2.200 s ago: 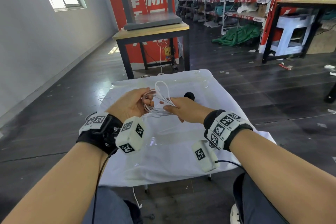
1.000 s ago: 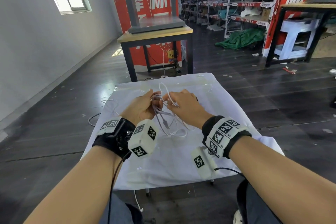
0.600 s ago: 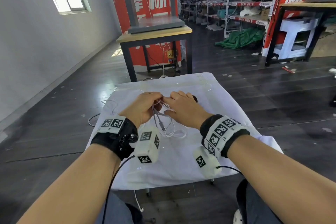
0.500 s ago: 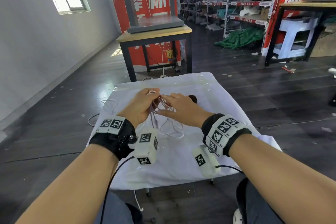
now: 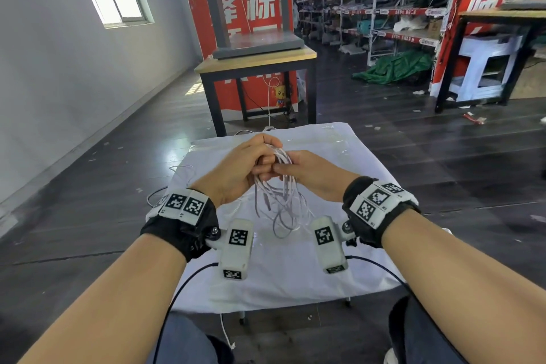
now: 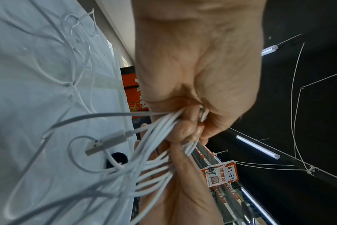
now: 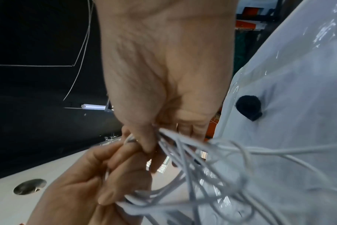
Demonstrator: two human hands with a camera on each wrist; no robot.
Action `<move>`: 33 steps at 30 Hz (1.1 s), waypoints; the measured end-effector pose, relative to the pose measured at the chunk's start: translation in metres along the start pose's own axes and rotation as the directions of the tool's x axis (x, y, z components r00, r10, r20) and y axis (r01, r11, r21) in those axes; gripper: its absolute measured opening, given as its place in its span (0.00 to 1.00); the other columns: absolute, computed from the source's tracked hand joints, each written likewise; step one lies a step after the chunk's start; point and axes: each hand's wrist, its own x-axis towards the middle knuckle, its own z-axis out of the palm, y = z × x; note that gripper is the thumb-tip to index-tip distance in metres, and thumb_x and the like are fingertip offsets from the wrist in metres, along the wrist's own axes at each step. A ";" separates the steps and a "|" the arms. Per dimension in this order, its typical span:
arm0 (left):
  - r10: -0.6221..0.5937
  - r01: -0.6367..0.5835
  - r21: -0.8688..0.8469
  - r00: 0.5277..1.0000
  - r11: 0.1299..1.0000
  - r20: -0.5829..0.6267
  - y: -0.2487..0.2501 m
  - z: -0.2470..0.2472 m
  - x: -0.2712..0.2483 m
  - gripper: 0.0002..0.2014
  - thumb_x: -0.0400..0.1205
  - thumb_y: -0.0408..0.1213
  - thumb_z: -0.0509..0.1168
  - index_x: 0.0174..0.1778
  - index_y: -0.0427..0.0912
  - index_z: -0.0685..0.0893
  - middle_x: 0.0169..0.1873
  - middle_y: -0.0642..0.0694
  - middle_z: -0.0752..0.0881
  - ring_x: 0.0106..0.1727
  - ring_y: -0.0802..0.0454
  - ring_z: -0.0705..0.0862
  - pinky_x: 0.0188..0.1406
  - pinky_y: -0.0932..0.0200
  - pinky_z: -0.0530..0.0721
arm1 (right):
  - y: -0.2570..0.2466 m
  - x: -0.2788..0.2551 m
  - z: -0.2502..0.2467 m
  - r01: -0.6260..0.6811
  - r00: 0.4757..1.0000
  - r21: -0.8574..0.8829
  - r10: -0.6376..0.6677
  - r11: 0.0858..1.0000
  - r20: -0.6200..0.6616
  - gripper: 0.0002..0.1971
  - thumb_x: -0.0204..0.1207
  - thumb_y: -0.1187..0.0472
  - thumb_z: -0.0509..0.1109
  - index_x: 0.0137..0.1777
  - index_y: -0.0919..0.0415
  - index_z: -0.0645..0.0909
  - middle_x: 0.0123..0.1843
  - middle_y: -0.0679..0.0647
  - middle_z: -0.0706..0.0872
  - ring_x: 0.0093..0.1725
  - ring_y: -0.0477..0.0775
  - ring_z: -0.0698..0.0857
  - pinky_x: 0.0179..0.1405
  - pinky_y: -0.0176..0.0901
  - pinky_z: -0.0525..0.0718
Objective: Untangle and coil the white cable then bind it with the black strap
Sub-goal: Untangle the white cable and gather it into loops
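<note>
The white cable [image 5: 280,201] hangs in loose loops from both hands above the white-covered table [image 5: 295,269]. My left hand [image 5: 251,162] grips the bunched top of the loops [image 6: 164,126], fingers curled round the strands. My right hand [image 5: 295,167] pinches the same bunch [image 7: 164,137] from the right, thumb against fingers. A grey USB plug [image 6: 104,143] dangles among the strands. The black strap [image 7: 248,106] lies rolled up on the cloth beyond my right hand; the hands hide it in the head view, and part of it [image 6: 117,158] shows in the left wrist view.
A wooden table with black legs [image 5: 257,68] stands just beyond the small table. Another thin white cable [image 5: 174,174] trails off the table's left edge to the floor. Shelving and a green tarp [image 5: 393,68] are far off at the back right.
Both hands have lifted the cable bunch off the cloth and drawn together; the loops now hang free below them. The black strap, visible earlier beside the right hand, is covered in the head view.
</note>
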 end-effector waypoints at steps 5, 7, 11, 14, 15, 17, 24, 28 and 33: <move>-0.003 0.004 0.230 1.000 0.973 -0.003 0.004 -0.004 -0.002 0.13 0.81 0.21 0.61 0.55 0.43 0.77 0.29 0.47 0.73 0.20 0.61 0.65 0.18 0.69 0.63 | -0.005 -0.004 0.004 -0.032 0.992 0.153 0.049 0.988 -0.112 0.08 0.85 0.64 0.59 0.56 0.65 0.78 0.41 0.54 0.81 0.37 0.47 0.84 0.46 0.36 0.84; -0.016 0.017 0.302 1.000 0.953 -0.008 0.005 -0.010 -0.002 0.15 0.80 0.22 0.63 0.58 0.44 0.77 0.30 0.47 0.73 0.21 0.60 0.65 0.18 0.69 0.63 | -0.011 -0.008 0.004 -0.061 0.992 0.246 0.086 0.967 -0.092 0.07 0.85 0.65 0.59 0.50 0.62 0.78 0.34 0.52 0.75 0.28 0.46 0.78 0.42 0.36 0.86; -0.002 0.028 0.370 0.998 0.929 -0.069 0.004 -0.018 -0.002 0.14 0.79 0.23 0.64 0.56 0.46 0.78 0.29 0.48 0.71 0.22 0.58 0.64 0.20 0.66 0.64 | -0.018 -0.012 -0.001 -0.122 0.989 0.318 0.143 0.940 -0.045 0.05 0.83 0.68 0.61 0.48 0.61 0.77 0.29 0.51 0.72 0.20 0.42 0.65 0.27 0.33 0.77; 0.035 0.022 0.308 0.983 0.951 -0.180 0.001 -0.019 -0.001 0.14 0.78 0.23 0.65 0.55 0.44 0.78 0.31 0.47 0.73 0.21 0.58 0.65 0.19 0.65 0.67 | -0.022 -0.011 -0.003 -0.201 0.980 0.280 0.193 0.939 0.054 0.04 0.82 0.68 0.62 0.47 0.62 0.76 0.30 0.52 0.76 0.20 0.41 0.66 0.21 0.29 0.67; 0.052 0.013 0.264 0.970 0.965 -0.238 0.000 -0.020 0.000 0.13 0.78 0.23 0.65 0.54 0.43 0.78 0.31 0.48 0.72 0.21 0.57 0.65 0.19 0.65 0.68 | -0.023 -0.011 -0.003 -0.207 0.978 0.221 0.197 0.953 0.067 0.05 0.83 0.68 0.62 0.45 0.62 0.76 0.32 0.53 0.78 0.22 0.41 0.69 0.21 0.29 0.68; 0.061 -0.014 0.138 0.938 0.990 -0.342 -0.001 -0.020 0.003 0.12 0.77 0.22 0.65 0.51 0.43 0.79 0.24 0.50 0.70 0.20 0.57 0.65 0.21 0.64 0.70 | -0.023 -0.012 -0.002 -0.194 0.981 0.121 0.188 0.974 0.058 0.07 0.83 0.67 0.61 0.43 0.63 0.76 0.33 0.54 0.81 0.26 0.43 0.76 0.25 0.29 0.74; -0.095 0.007 -0.221 0.917 0.975 -0.386 -0.003 -0.031 0.005 0.11 0.80 0.21 0.62 0.42 0.43 0.78 0.16 0.52 0.67 0.13 0.59 0.61 0.15 0.68 0.68 | -0.022 -0.013 -0.002 -0.127 0.991 0.242 0.133 0.962 -0.009 0.05 0.83 0.67 0.61 0.49 0.67 0.77 0.30 0.52 0.78 0.41 0.50 0.86 0.51 0.40 0.80; 0.064 0.049 0.282 0.923 0.958 -0.379 -0.006 -0.038 0.004 0.08 0.77 0.24 0.65 0.44 0.43 0.81 0.21 0.49 0.72 0.19 0.56 0.65 0.19 0.64 0.64 | -0.018 -0.015 0.000 -0.084 0.992 0.439 0.117 0.894 -0.048 0.09 0.83 0.70 0.60 0.42 0.66 0.77 0.26 0.50 0.77 0.43 0.51 0.87 0.51 0.37 0.83; 0.365 -0.009 0.775 0.886 0.632 -0.287 -0.011 -0.040 0.005 0.01 0.79 0.37 0.69 0.45 0.46 0.83 0.29 0.49 0.82 0.26 0.57 0.74 0.27 0.65 0.71 | -0.021 -0.014 0.006 0.035 0.992 0.578 0.041 0.815 -0.118 0.12 0.82 0.74 0.58 0.37 0.65 0.74 0.23 0.52 0.76 0.46 0.56 0.90 0.57 0.43 0.85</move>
